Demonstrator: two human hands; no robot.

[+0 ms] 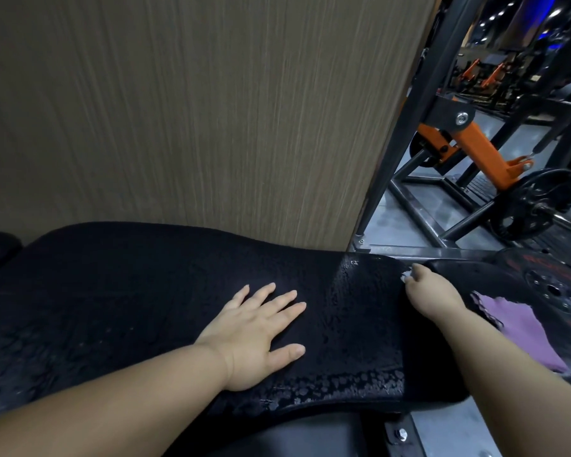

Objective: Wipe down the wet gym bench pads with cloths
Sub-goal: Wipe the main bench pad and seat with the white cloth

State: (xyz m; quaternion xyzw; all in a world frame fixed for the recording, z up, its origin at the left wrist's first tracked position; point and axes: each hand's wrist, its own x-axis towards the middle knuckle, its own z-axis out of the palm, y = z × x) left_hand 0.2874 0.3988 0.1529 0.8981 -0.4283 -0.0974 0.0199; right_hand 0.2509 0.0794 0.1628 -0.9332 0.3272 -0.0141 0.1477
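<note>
Our left grip (254, 328) lies wide and flat on the wet bench pad (360, 308), fingers spread. Our right grip (431, 291) curls at the pad's 2 o'clock corner, perhaps pinching a pale scrap (406, 276); we cannot tell. The purple cloth (521, 328) lies at 4 o'clock of it, just beside our forearm, by a weight plate (554, 285).

The right hand (432, 293) is curling its fingers out of our sight at the pad (145, 291) edge. Our forearm (508, 390) is hiding part of the purple cloth (521, 328); the view's edge is cutting off the weight plate (554, 288).
</note>
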